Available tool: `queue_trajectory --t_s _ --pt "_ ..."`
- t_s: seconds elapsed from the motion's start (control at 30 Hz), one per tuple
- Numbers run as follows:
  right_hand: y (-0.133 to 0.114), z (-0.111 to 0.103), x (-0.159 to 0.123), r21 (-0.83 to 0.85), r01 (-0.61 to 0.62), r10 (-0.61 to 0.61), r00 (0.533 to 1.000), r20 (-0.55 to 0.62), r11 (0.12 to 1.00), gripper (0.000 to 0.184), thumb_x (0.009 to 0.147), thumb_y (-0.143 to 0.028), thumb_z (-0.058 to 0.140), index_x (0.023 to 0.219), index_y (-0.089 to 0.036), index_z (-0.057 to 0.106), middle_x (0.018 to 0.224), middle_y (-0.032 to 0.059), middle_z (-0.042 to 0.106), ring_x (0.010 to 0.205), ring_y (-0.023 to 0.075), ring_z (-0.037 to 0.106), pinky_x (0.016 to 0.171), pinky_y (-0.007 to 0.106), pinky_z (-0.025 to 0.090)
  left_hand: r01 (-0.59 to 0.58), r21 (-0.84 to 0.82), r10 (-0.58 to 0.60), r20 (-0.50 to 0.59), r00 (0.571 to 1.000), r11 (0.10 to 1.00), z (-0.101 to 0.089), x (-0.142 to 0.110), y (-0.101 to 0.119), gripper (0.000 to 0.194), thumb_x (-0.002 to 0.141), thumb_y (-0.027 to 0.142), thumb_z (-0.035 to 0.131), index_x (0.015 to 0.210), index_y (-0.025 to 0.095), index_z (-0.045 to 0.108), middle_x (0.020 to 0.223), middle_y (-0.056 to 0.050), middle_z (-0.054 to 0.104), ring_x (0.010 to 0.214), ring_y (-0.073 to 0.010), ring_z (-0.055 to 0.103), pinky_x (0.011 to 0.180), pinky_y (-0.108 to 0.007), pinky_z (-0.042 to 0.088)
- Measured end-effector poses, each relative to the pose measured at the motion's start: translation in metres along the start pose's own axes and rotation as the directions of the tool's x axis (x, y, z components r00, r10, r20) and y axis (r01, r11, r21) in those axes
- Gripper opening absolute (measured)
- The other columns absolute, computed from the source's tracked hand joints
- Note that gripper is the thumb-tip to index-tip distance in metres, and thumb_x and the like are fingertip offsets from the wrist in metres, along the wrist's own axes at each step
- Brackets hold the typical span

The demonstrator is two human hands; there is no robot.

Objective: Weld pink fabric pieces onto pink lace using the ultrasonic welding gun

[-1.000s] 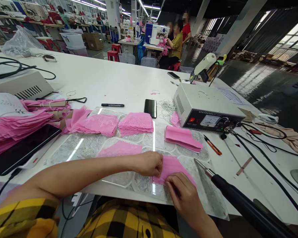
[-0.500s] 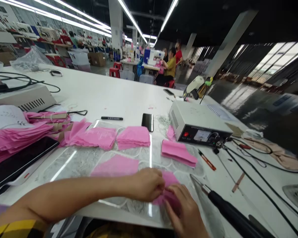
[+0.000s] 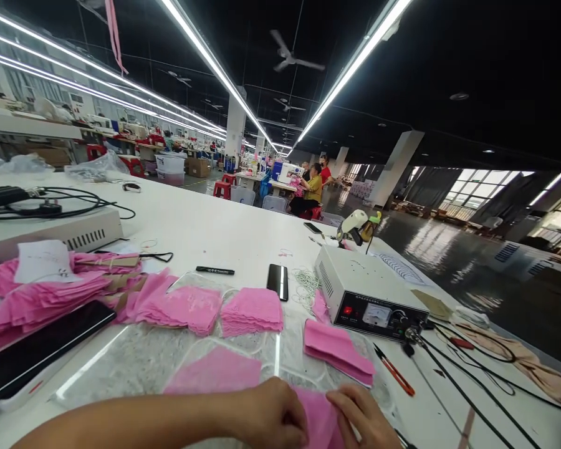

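Note:
At the bottom of the view, a thin pink fabric piece (image 3: 314, 411) lies between my two hands. My left hand (image 3: 277, 408) is closed at its left edge, with curled fingers; the fingertips are partly hidden. My right hand (image 3: 362, 416) pinches the right edge, thumb and fingers close together, cut off by the picture's lower border. Beyond my left wrist a single flat pink fabric piece (image 3: 217, 370) lies on the clear plastic sheet (image 3: 121, 362). Farther up are a stack of pink pieces (image 3: 252, 312) and a folded pink stack (image 3: 337, 350).
A grey control box (image 3: 369, 293) with cables stands at right, an orange-handled tool (image 3: 395, 369) before it. A phone (image 3: 277, 282) and black marker (image 3: 215, 270) lie farther back. Pink fabric bundles (image 3: 51, 293) and a long black device (image 3: 42, 349) occupy the left. Several people work far off.
My head view has tilted up, so the table and hands sit lower in the picture. Both hands stay at the pink piece, slightly farther apart. The black-handled tool at right has mostly left view.

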State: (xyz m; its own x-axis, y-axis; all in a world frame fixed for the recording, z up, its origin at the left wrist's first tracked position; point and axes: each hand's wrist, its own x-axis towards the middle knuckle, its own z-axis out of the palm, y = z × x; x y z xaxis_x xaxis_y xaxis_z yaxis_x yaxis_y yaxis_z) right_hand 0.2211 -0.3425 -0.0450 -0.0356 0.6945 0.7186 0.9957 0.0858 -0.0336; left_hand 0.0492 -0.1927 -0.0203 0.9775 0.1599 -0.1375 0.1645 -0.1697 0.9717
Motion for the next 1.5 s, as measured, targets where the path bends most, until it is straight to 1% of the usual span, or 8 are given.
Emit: queue_trajectory --t_s 0.23,0.37,0.53,0.73,0.9,1.13,1.33,1.5 --pt "-0.057 0.022 0.067 0.278 0.150 -0.166 0.985 0.035 0.949 0.023 0.089 -0.010 0.048 0.097 -0.022 0.065 0.077 0.0027 0.060 0.066 0.0100 0.058 0.055 0.019 0.050 0.199 -0.477 -0.234 -0.015 0.972 0.856 -0.025 -0.016 0.001 0.040 0.076 0.052 0.047 0.067 0.015 0.058 0.063 -0.004 0.059 0.056 -0.0148 0.058 0.056 -0.027 0.047" --pt "-0.094 0.031 0.085 0.451 0.183 -0.209 0.978 0.007 0.874 0.020 0.089 -0.012 0.050 0.093 -0.023 0.067 0.076 0.0019 0.064 0.069 0.0122 0.060 0.061 0.023 0.052 0.229 -0.647 -0.320 -0.024 0.947 0.727 -0.034 -0.037 -0.006 0.027 0.068 0.042 0.064 0.071 0.015 0.061 0.066 -0.001 0.060 0.058 -0.0130 0.058 0.053 -0.023 0.046" --pt "-0.080 0.016 0.083 0.529 -0.120 0.043 0.987 0.156 0.840 0.022 0.088 -0.015 0.054 0.105 -0.024 0.065 0.091 0.0040 0.069 0.083 0.0137 0.066 0.072 0.024 0.056 0.173 -0.750 -0.408 -0.139 0.902 0.638 -0.041 -0.053 -0.015 0.029 0.056 0.030 0.078 0.066 0.013 0.057 0.059 0.005 0.055 0.052 -0.0079 0.052 0.053 -0.021 0.045" --pt "-0.079 0.011 0.055 0.369 -0.421 0.274 0.880 0.387 0.829 0.036 0.077 -0.044 0.068 0.102 -0.020 0.060 0.081 0.0034 0.068 0.066 0.0156 0.064 0.057 0.026 0.055 0.138 -0.744 -0.413 -0.198 0.889 0.654 -0.047 -0.045 0.003 0.022 0.066 0.022 0.074 0.059 0.012 0.056 0.052 0.004 0.054 0.048 -0.0075 0.050 0.049 -0.019 0.042" --pt "-0.088 0.029 0.049 0.238 -0.447 0.373 0.879 0.298 0.862 0.037 0.082 -0.047 0.060 0.106 -0.019 0.056 0.077 0.0028 0.066 0.056 0.0149 0.059 0.049 0.026 0.049 0.113 -0.718 -0.392 -0.234 0.889 0.686 -0.052 -0.026 0.037 0.017 0.076 0.010 0.060 0.060 0.011 0.057 0.051 0.003 0.054 0.046 -0.0069 0.051 0.046 -0.018 0.042" --pt "-0.065 0.042 0.081 0.167 -0.106 0.102 0.994 0.032 0.980 0.022 0.088 -0.016 0.046 0.100 -0.020 0.064 0.089 0.0064 0.068 0.080 0.0179 0.064 0.068 0.030 0.053 0.131 -0.606 -0.378 -0.301 0.875 0.785 -0.089 -0.032 0.046 0.013 0.078 0.006 0.053 0.067 0.011 0.058 0.053 0.002 0.056 0.049 -0.0086 0.056 0.051 -0.019 0.049" --pt "-0.085 0.057 0.062 0.219 0.190 -0.227 0.961 0.157 0.957 0.039 0.084 -0.003 0.045 0.115 -0.018 0.062 0.106 0.0106 0.068 0.097 0.0212 0.063 0.078 0.037 0.057 0.342 -0.453 -0.499 -0.292 0.816 0.823 -0.099 -0.072 -0.004 0.010 0.065 0.004 0.054 0.064 0.012 0.060 0.046 0.004 0.052 0.040 -0.0096 0.049 0.049 -0.023 0.048" --pt "-0.076 0.051 0.055 0.377 0.007 -0.135 0.939 0.315 0.926 0.042 0.083 -0.005 0.043 0.116 -0.022 0.062 0.110 0.0092 0.066 0.102 0.0197 0.063 0.083 0.036 0.057 0.405 -0.304 -0.491 -0.308 0.815 0.862 -0.098 -0.086 -0.016 0.018 0.056 0.006 0.051 0.067 0.015 0.061 0.054 0.003 0.057 0.048 -0.0122 0.053 0.049 -0.021 0.042"
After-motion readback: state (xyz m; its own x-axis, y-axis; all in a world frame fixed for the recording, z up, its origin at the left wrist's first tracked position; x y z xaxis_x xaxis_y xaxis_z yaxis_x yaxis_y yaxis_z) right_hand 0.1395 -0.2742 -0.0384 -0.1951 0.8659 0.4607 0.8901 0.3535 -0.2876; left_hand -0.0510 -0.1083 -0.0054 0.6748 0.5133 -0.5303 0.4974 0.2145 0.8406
